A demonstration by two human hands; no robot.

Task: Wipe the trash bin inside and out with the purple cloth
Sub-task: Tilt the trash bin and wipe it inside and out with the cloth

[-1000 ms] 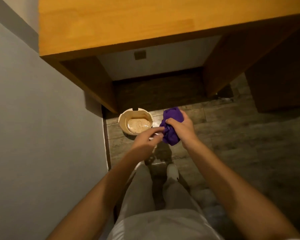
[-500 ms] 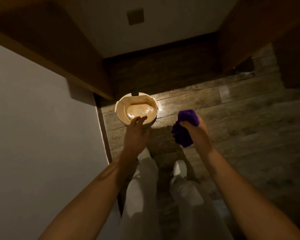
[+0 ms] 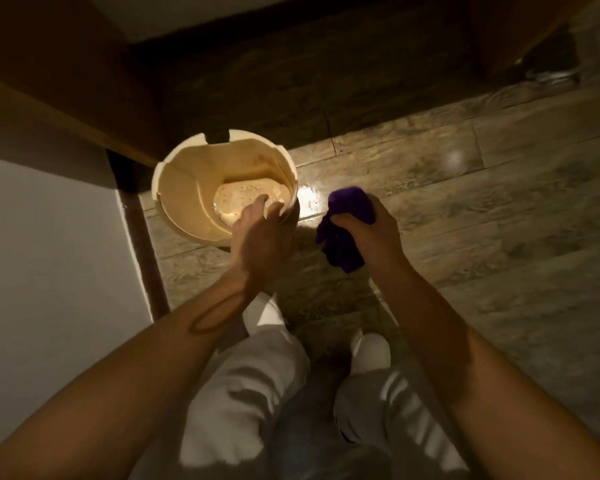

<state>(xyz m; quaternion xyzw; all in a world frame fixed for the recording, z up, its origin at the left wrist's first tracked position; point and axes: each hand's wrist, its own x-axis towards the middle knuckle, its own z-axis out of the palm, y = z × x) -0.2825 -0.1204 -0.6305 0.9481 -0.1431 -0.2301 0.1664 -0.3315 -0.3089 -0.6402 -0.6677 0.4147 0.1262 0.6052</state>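
A round cream trash bin [image 3: 184,188] stands on the wooden floor beside the wall, its inside showing a speckled bottom. My left hand [image 3: 260,237] is at the bin's near right rim, fingers curled over the edge and reaching inside. My right hand [image 3: 368,230] hovers to the right of the bin, closed on a bunched purple cloth [image 3: 343,233] that hangs down from the fist. The cloth is apart from the bin.
A white wall [image 3: 49,271] with a dark baseboard runs along the left. A wooden cabinet [image 3: 66,81] overhangs the bin at the back left, another panel at the back right. My legs and white shoes [image 3: 371,351] are below the hands.
The view has come lower and closer to the bin. My left hand has let go of the cloth and moved onto the bin's rim. My right hand has kept the cloth.
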